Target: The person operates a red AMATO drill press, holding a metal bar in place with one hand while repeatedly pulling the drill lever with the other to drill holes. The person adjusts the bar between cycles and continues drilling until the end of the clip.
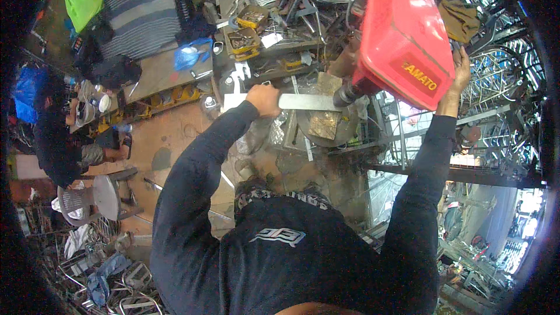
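Note:
A flat, pale metal bar (pixel 306 102) lies crosswise, its right end under the chuck (pixel 348 94) of a drill press. My left hand (pixel 265 100) is wrapped round the bar left of the chuck. Beneath the bar, a wooden block (pixel 322 125) rests on the drill press's round table (pixel 348 130). The machine's big red housing (pixel 402 35) rises above the chuck. At the housing's right edge, my right hand (pixel 461 76) is raised with its fingers bent; the housing hides what they grip. The drill tip cannot be made out.
Yellow bins (pixel 244 41) of small parts and heaped metal pieces cover the workbench (pixel 169 76) behind. A person (pixel 64 128) sits at the left near a plastic chair (pixel 108 195). Bent metal frames (pixel 496 81) are stacked on the right, with more scrap (pixel 125 280) at lower left.

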`<state>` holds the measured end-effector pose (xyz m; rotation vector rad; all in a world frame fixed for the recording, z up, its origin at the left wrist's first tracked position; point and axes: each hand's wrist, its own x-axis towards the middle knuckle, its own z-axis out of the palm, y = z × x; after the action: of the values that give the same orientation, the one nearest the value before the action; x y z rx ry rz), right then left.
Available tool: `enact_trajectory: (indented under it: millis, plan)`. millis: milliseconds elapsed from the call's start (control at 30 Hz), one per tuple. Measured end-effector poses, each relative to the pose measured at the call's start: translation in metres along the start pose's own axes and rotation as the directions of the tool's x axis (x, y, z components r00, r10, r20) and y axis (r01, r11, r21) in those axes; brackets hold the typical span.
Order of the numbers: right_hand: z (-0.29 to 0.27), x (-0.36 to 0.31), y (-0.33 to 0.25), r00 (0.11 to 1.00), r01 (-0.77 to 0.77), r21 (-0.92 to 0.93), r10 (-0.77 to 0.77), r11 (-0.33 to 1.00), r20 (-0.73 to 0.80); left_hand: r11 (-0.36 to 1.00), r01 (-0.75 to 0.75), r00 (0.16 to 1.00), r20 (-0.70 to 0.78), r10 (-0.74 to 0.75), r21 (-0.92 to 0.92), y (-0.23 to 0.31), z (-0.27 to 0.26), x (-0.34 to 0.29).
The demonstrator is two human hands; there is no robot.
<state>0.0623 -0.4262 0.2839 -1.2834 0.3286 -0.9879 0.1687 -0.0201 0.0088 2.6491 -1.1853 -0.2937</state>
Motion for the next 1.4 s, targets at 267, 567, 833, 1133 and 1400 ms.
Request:
enact_trajectory:
  millis: [267, 567, 833, 1133, 1400]
  plan:
    - [-0.067, 0.093, 0.052, 0.876, -0.376, 0.143, 0.301, 0.915, 0.377, 0.999, -0.036, 0.998, 0.044, 0.035, 0.006, -0.006, 0.022, 0.007]
    - [-0.110, 0.098, 0.160, 0.872, -0.432, -0.191, 0.462, 0.882, 0.162, 0.999, 0.034, 0.979, 0.200, -0.031, -0.012, 0.029, -0.011, -0.082]
    - [-0.185, 0.003, 0.199, 0.953, -0.228, -0.603, 0.302, 0.764, 0.021, 0.929, 0.099, 0.955, 0.297, 0.012, -0.356, 0.053, -0.016, -0.114]
    - [-0.266, -0.420, 0.164, 0.768, -0.487, -0.848, 0.564, 0.208, -0.303, 0.789, -0.389, 0.799, 0.253, 0.546, -0.475, 0.069, 0.015, -0.061]
    - [-0.084, -0.466, 0.134, 0.422, -0.741, 0.395, 0.834, 0.544, -0.357, 0.539, -0.592, 0.452, 0.306, 0.838, -0.599, 0.193, 0.065, -0.058]
